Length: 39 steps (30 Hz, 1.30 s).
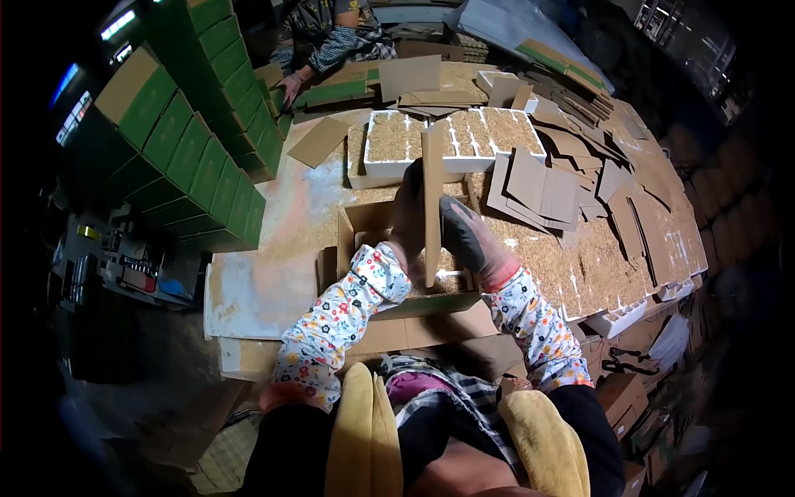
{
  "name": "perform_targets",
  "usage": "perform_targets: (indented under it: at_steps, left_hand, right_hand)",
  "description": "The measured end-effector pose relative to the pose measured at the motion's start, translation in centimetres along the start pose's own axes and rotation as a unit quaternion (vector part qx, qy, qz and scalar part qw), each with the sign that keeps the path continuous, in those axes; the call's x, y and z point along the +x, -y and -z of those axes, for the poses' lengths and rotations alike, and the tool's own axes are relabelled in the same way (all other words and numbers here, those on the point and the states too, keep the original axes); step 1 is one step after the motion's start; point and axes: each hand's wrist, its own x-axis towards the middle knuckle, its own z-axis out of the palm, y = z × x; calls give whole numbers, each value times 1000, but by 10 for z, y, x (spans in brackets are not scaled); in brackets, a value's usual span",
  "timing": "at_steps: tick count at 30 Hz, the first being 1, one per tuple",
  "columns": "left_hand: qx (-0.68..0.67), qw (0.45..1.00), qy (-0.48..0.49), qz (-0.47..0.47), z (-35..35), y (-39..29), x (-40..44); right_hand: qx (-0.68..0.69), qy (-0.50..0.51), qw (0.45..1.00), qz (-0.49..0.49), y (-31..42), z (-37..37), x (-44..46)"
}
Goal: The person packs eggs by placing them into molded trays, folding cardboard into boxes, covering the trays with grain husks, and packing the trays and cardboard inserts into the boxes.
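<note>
Between my hands a stiff cardboard sheet (431,207) stands nearly upright, seen almost edge-on. My left hand (406,214), in a dark glove, grips it from the left side; part of its fingers lies in shadow. On the other side my right hand (468,236), in a dark-palmed glove, closes against the same sheet. Under both hands is an open cardboard box (358,217) with a green outer side, its near flap (422,329) folded out toward me. Some white and straw-coloured contents show inside, largely covered by my hands and the sheet.
White foam trays (406,168) with straw-coloured filling stand behind the box. Loose cardboard pieces (542,190) lie on the right. Stacked green boxes (186,157) rise at the left. Across the table, a person's gloved hand (290,87) is near green cardboard (335,93).
</note>
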Motion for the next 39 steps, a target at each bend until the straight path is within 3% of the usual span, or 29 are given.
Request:
perform_targets:
  at_steps: [1, 2, 3, 5, 7, 8, 9, 12, 13, 14, 15, 16, 17, 19, 20, 21, 23, 24, 26, 28, 30, 32, 34, 36, 38, 39]
  left_hand:
    - [156, 982, -16, -109, 9, 3, 1]
    - [354, 903, -51, -238, 17, 7, 6]
    - [304, 909, -42, -283, 7, -1, 0]
    - [483, 734, -81, -471, 1, -8, 2]
    - [409, 821, -25, -397, 5, -14, -4]
    - [298, 902, -29, -311, -3, -21, -10]
    - [258, 931, -48, -254, -5, -24, -17]
    - [265, 934, 18, -239, 12, -31, -31]
    - [371, 876, 1, -308, 25, -28, -25]
    - [329, 910, -4, -251, 36, -31, -24]
    - [284, 939, -12, -193, 39, -34, -28]
    - [368, 906, -34, -205, 39, -34, -37]
    - [359, 904, -36, -229, 55, -32, -33]
    - [463, 791, -133, -377, 51, -23, -34]
    - [474, 768, -127, -411, 41, -23, -38]
    - [464, 782, -98, -405, 35, -25, -43]
    - [397, 864, -10, -309, 28, -24, -52]
    - [352, 902, 23, -251, 26, -25, -54]
    - [260, 950, 74, -156, 21, -27, -51]
    - [178, 973, 124, -77, 12, -31, -42]
    - [124, 978, 168, -16, 1, -34, -33]
    - [116, 985, 125, -13, 8, -32, -29]
    - [158, 985, -36, -57, 45, -28, -28]
    - [151, 979, 74, -114, 37, -35, -36]
    - [230, 965, 43, -122, 17, -44, -42]
    - [294, 932, 47, -206, 17, -42, -41]
  right_hand:
    - [-141, -1, 984, 106, -22, -3, 5]
    - [-277, -32, 938, 208, -44, -5, 10]
    - [-402, -45, 877, 259, -52, -10, 7]
    - [-378, -82, 897, 212, -71, -26, 12]
    - [-169, -140, 969, 117, -98, -37, 15]
    - [-59, -180, 977, 102, -100, -49, 15]
    - [65, -205, 975, 64, -59, -77, 6]
    - [-77, -197, 971, 115, -66, -92, 2]
    - [-96, -168, 972, 134, -67, -91, -1]
    - [-114, -140, 971, 155, -69, -91, -3]
    - [4, -112, 993, -23, -61, -90, -6]
    - [-15, -125, 992, -3, -65, -93, -10]
    - [-23, -147, 988, 42, -72, -98, -9]
    - [-47, -192, 972, 129, -85, -107, -6]
    - [-56, -216, 970, 102, -77, -106, -4]
    - [-63, -241, 965, 74, -71, -102, -3]
    - [-20, -234, 972, 26, -62, -91, -8]
    - [13, -249, 967, 60, -66, -85, -7]
    - [5, -218, 976, 26, -57, -61, -6]
    - [42, -176, 983, -25, -42, -32, -4]
    - [-40, -214, 976, 29, -49, -13, 2]
    - [-34, -227, 973, 37, -49, -8, 3]
    - [17, -228, 973, 17, -41, -9, 0]
    - [-59, -207, 977, 0, -53, -2, -1]
    - [-123, -132, 984, -8, -52, -3, -9]
    - [-158, -79, 984, 14, -52, -1, -11]
